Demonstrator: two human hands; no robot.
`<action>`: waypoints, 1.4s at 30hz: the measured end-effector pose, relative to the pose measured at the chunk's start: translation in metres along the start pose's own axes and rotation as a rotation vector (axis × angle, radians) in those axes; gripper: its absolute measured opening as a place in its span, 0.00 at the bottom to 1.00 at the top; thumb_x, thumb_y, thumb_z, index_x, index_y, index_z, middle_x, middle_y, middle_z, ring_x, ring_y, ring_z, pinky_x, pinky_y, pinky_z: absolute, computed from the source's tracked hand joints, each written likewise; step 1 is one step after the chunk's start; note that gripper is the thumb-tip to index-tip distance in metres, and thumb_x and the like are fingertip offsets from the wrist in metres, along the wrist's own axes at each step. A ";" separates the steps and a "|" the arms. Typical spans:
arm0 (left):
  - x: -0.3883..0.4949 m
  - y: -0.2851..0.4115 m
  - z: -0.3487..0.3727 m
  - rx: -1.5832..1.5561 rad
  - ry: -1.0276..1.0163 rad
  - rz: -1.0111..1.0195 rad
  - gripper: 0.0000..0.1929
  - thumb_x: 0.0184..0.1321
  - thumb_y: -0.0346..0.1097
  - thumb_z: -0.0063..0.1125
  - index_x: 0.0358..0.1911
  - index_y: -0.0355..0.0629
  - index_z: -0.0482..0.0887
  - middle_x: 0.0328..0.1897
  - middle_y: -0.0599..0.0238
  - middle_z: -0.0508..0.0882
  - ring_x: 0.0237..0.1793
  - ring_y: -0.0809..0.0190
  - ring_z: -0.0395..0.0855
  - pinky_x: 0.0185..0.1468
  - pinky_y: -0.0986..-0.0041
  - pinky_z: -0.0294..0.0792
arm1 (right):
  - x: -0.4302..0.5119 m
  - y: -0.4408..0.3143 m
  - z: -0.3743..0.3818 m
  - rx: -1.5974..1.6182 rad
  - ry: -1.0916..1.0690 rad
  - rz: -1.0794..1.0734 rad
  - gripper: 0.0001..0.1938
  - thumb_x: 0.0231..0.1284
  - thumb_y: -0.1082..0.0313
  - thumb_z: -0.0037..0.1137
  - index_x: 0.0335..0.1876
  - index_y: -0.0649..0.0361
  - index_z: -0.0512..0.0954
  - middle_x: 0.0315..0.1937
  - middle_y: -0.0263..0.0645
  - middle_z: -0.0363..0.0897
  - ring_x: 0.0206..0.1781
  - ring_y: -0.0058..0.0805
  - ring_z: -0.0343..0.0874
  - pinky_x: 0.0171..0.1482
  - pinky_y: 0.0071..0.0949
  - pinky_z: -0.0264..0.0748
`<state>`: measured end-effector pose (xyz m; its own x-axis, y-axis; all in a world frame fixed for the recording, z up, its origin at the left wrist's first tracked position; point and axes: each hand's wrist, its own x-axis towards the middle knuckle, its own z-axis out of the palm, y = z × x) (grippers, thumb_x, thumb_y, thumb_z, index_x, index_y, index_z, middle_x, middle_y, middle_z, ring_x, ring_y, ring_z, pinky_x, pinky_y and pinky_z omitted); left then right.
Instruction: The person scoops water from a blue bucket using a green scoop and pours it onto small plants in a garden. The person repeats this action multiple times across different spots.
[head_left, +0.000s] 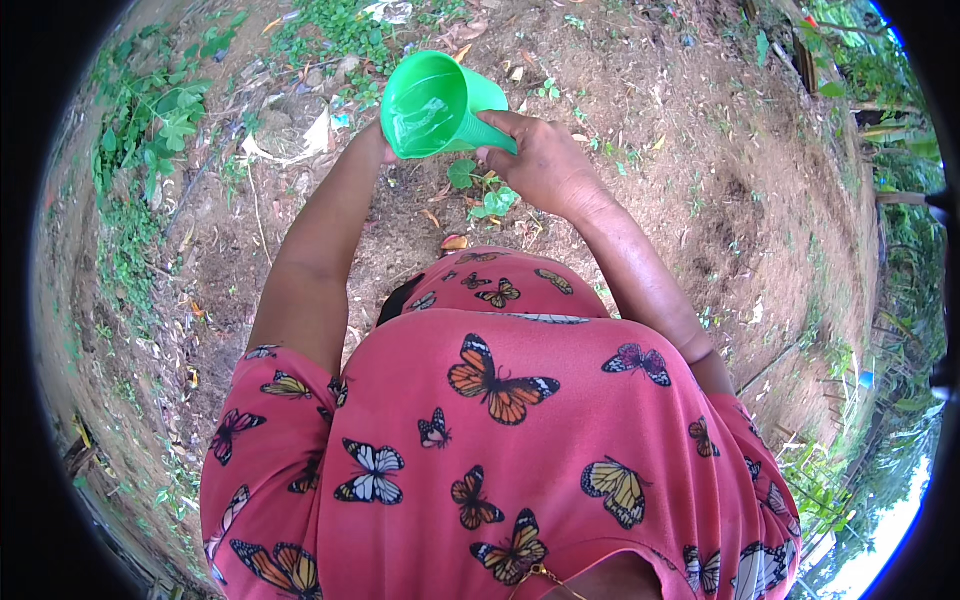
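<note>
A green plastic jug (427, 109) with a pouring lip is held out in front of me, tilted so that its mouth faces me and the left. Some clear liquid that looks like water (424, 120) glistens inside it. My right hand (544, 157) grips the jug's handle (491, 136), thumb and fingers wrapped around it. Behind the jug's lip, my left hand (388, 148) is mostly hidden; only its edge by the wrist shows. Whether it supports the jug cannot be told. Below the handle, a small leafy plant (491, 196) grows from the bare soil (660, 135).
Green weeds (161, 112) spread over the ground at the left. Pale scraps of litter (319, 135) and dry leaves lie left of the jug. Denser plants and wooden posts (806, 64) line the right side. Part of a red shoe or sandal (454, 242) shows beyond my shirt.
</note>
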<state>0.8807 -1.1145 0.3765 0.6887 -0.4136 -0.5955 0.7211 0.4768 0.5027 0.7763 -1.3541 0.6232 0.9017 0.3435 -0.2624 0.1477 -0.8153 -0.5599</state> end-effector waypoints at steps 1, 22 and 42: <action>0.001 0.001 0.001 0.002 -0.002 0.003 0.22 0.71 0.45 0.53 0.63 0.41 0.75 0.64 0.48 0.75 0.61 0.52 0.77 0.61 0.52 0.72 | -0.001 -0.002 -0.002 -0.016 0.004 0.002 0.24 0.64 0.58 0.59 0.66 0.53 0.75 0.47 0.54 0.85 0.51 0.49 0.85 0.61 0.43 0.78; 0.060 0.067 0.043 0.213 0.150 0.048 0.25 0.70 0.45 0.55 0.66 0.41 0.72 0.69 0.47 0.70 0.66 0.51 0.71 0.66 0.50 0.66 | 0.051 0.005 -0.040 -0.088 0.173 0.008 0.23 0.63 0.56 0.62 0.63 0.52 0.79 0.48 0.54 0.85 0.52 0.48 0.85 0.60 0.41 0.79; 0.121 0.067 0.056 0.350 0.348 -0.018 0.28 0.68 0.45 0.56 0.68 0.41 0.69 0.73 0.45 0.65 0.71 0.50 0.66 0.71 0.49 0.60 | 0.072 0.028 -0.055 -0.135 0.144 0.145 0.23 0.65 0.55 0.58 0.65 0.49 0.77 0.51 0.49 0.84 0.55 0.43 0.84 0.63 0.41 0.78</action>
<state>1.0165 -1.1767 0.3732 0.6529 -0.1069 -0.7499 0.7558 0.1586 0.6354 0.8680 -1.3778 0.6315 0.9648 0.1559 -0.2119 0.0564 -0.9094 -0.4121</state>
